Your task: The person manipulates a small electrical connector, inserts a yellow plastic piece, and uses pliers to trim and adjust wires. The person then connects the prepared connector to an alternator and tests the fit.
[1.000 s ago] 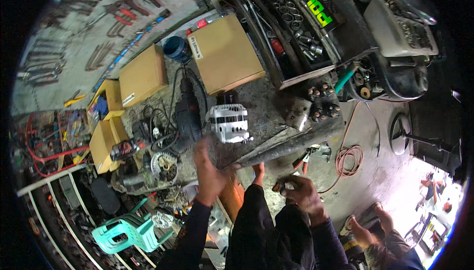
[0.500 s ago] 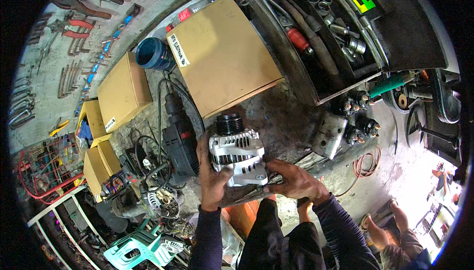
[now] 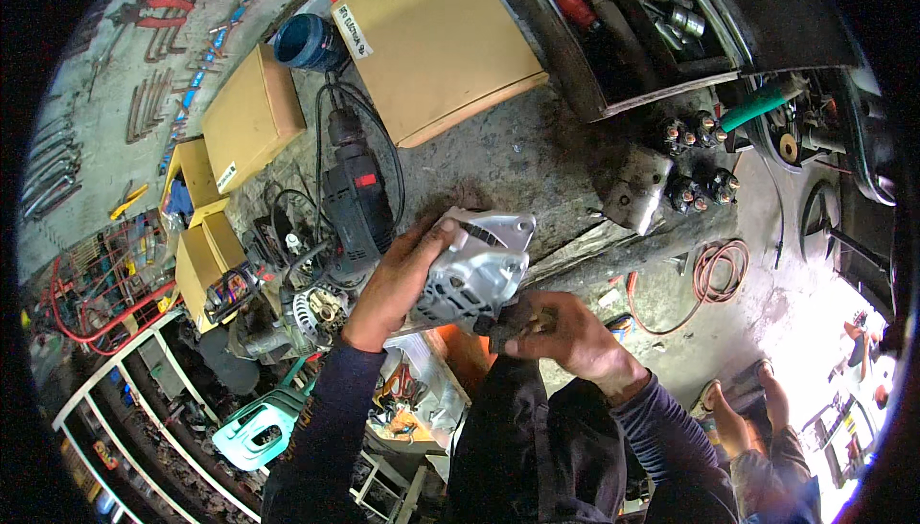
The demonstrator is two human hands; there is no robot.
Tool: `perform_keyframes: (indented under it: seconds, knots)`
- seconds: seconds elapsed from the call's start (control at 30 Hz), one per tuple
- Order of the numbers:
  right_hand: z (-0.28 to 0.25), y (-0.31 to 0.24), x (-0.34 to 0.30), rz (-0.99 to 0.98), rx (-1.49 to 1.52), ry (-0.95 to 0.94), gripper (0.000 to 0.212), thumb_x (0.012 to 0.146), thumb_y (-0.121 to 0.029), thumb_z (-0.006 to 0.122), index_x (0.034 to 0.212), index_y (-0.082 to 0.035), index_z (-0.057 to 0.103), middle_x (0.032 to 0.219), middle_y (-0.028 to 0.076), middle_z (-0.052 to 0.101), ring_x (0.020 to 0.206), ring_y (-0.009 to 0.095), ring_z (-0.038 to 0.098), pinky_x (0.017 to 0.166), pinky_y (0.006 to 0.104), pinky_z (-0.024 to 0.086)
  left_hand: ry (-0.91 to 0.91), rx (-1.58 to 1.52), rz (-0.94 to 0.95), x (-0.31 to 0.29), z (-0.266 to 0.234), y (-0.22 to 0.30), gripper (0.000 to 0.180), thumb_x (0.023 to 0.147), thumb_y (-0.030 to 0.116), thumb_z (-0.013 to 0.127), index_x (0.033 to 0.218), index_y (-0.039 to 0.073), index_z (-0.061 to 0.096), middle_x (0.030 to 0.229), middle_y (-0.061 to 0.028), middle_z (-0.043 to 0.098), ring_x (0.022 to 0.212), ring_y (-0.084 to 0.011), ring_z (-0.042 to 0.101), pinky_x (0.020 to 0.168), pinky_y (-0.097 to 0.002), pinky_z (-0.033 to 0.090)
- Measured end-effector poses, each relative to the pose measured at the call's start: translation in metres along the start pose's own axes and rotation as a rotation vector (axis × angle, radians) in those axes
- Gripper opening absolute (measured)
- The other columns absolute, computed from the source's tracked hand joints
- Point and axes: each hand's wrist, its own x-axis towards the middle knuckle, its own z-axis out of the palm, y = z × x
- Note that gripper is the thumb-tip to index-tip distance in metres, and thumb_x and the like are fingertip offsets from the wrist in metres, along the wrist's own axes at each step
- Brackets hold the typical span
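A silver alternator is raised over the front edge of the dirty workbench, tilted with its finned housing up. My left hand grips its left side, thumb on top of the casing. At its lower right end, my right hand closes around a dark part, partly hidden by the fingers and slightly blurred; whether this is the pulley I cannot tell. A black power drill with its cable lies just left of the alternator.
Behind stand a large cardboard box, a smaller one and a blue tub. At right are an open toolbox, several dark cylindrical parts and a coiled hose. Another person's legs show lower right.
The alternator has been turned over, its black pulley no longer at the top, and brought slightly nearer to me. My right hand has shifted onto the dark part. The view has tilted downward.
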Motion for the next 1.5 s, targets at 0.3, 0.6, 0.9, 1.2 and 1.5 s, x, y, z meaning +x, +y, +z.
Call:
perform_keyframes:
  seconds: [0.3,0.6,0.9,1.2,1.5]
  knots:
    - [-0.027,-0.015,0.011,-0.236,0.266,0.084,0.039,0.09,-0.012,0.084,0.121,0.004,0.068,0.112,0.012,0.074,0.106,0.019,0.069,0.096,0.0335,0.053,0.329,0.147,0.186,0.011,0.025,0.025,0.078,0.101,0.066,0.063,0.129,-0.006,0.068,0.119,-0.0154,0.071,0.107,-0.0226,0.062,0.101,-0.0348,0.047]
    - [-0.008,0.044,0.007,-0.303,0.137,0.468,0.036,0.089,-0.015,0.088,0.117,0.004,0.076,0.109,0.013,0.08,0.096,0.017,0.073,0.086,0.0354,0.058,0.458,0.101,0.203,-0.005,0.057,-0.016,0.075,0.108,0.066,0.048,0.133,-0.003,0.062,0.116,-0.0074,0.066,0.101,-0.016,0.057,0.091,-0.0311,0.047]
    - [-0.006,0.028,0.016,-0.389,0.022,0.421,0.036,0.088,-0.015,0.091,0.113,0.006,0.075,0.099,0.009,0.078,0.093,0.013,0.07,0.085,0.0301,0.056,0.438,0.195,0.283,-0.013,0.063,-0.006,0.072,0.112,0.062,0.041,0.133,-0.003,0.064,0.115,-0.0082,0.073,0.104,-0.0191,0.069,0.095,-0.0364,0.052]
    - [0.001,0.033,0.019,-0.44,-0.064,0.46,0.035,0.087,-0.014,0.091,0.112,0.006,0.076,0.096,0.009,0.078,0.088,0.013,0.069,0.08,0.0296,0.055,0.576,0.421,0.739,0.006,0.063,-0.016,0.077,0.107,0.056,0.06,0.152,-0.006,0.049,0.145,-0.028,0.058,0.134,-0.0339,0.057,0.114,-0.0419,0.043]
    - [0.007,0.019,0.02,-0.415,-0.06,0.463,0.031,0.087,-0.013,0.091,0.107,0.006,0.076,0.094,0.009,0.078,0.087,0.013,0.07,0.079,0.0296,0.055,0.552,0.327,0.747,0.006,0.067,-0.014,0.064,0.103,0.043,0.074,0.14,-0.005,0.054,0.124,-0.0182,0.067,0.112,-0.0237,0.064,0.101,-0.0352,0.049]
